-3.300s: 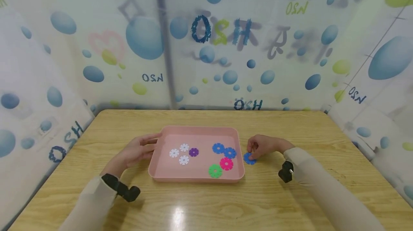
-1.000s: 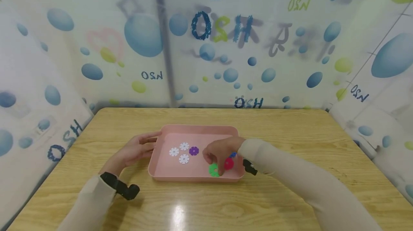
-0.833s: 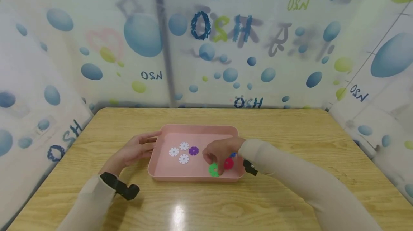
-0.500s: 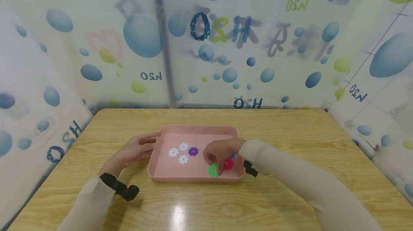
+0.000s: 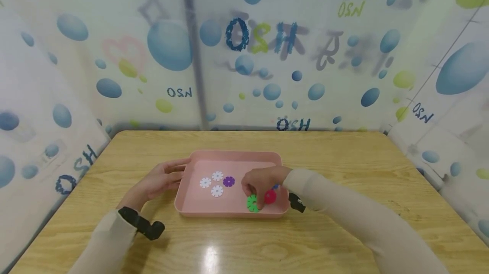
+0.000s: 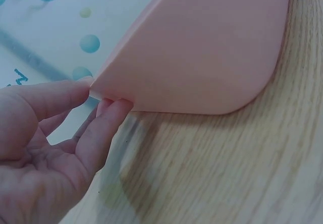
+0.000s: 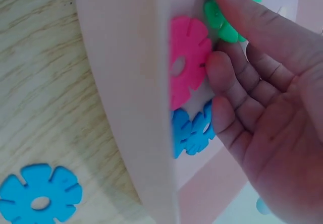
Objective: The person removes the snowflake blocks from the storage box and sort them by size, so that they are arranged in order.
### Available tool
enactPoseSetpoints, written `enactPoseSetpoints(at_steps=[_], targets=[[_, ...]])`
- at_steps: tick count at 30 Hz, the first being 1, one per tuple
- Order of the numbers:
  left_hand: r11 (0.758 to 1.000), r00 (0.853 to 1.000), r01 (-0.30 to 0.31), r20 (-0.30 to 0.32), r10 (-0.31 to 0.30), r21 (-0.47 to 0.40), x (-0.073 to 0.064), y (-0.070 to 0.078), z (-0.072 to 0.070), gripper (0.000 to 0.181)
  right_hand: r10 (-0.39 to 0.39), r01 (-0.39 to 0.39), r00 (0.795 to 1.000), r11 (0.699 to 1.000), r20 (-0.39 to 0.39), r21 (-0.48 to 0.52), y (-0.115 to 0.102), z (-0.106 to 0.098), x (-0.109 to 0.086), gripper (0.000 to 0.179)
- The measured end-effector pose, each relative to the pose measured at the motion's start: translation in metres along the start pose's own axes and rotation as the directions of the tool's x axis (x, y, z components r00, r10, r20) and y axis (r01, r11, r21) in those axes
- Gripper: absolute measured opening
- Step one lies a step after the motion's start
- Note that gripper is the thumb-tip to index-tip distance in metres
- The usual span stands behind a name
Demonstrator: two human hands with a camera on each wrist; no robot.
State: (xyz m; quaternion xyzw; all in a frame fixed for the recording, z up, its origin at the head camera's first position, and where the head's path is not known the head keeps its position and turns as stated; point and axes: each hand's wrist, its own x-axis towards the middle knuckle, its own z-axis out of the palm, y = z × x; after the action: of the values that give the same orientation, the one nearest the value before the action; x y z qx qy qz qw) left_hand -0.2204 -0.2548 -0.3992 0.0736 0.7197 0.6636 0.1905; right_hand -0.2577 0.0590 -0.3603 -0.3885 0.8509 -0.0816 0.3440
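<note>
My left hand (image 5: 162,178) touches the left wall of a pink tray (image 5: 214,213), its thumb and fingers extended at the rim corner in the left wrist view. Inside the tray, my right hand (image 5: 263,182) pinches a green interlocking disc (image 5: 251,204), the thumb lying across its face and the other fingers curled. Beside those fingers is a pink interlocking disc (image 7: 187,45). Blue interlocking discs (image 7: 199,135) overlap behind it, mostly hidden by the hand in the head view. Several white discs (image 5: 217,191) and a purple disc (image 5: 229,181) lie in the left half.
On the wooden table (image 5: 229,248), just outside the tray's right wall, lies a single blue disc (image 7: 38,193), covered by the sleeve in the head view. A patterned curtain (image 5: 244,74) encloses the table's back and sides.
My right hand has moved from the blue disc on the table right of the tray into the tray, to the green disc; it stays there over the last second. My left hand has kept its place.
</note>
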Motion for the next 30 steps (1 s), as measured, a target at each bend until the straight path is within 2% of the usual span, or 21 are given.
enactPoseSetpoints(at_steps=[9,17,21,26,30], targets=[[1.000,1.000,0.001,0.003,-0.001,0.007,-0.001,-0.001,-0.001,0.053,-0.031,0.031,0.999,0.999,-0.016,0.009,0.000,-0.002,-0.003,0.024],[1.000,1.000,0.007,-0.003,-0.007,0.010,-0.002,0.000,-0.002,0.055,-0.137,0.138,0.990,0.990,-0.035,0.018,0.010,-0.004,-0.009,0.022],[1.000,1.000,0.005,0.000,-0.005,0.008,-0.002,0.000,-0.002,0.055,-0.177,0.182,0.981,0.980,-0.075,0.076,0.015,-0.007,-0.018,0.022],[1.000,1.000,0.002,0.005,-0.002,0.002,-0.002,0.001,-0.001,0.055,-0.255,0.275,0.956,0.951,-0.149,0.142,0.022,-0.013,-0.034,0.024],[1.000,1.000,-0.012,0.015,0.012,-0.001,-0.002,0.000,0.000,0.055,-0.259,0.293,0.944,0.942,-0.203,0.161,0.031,-0.019,-0.047,0.024]])
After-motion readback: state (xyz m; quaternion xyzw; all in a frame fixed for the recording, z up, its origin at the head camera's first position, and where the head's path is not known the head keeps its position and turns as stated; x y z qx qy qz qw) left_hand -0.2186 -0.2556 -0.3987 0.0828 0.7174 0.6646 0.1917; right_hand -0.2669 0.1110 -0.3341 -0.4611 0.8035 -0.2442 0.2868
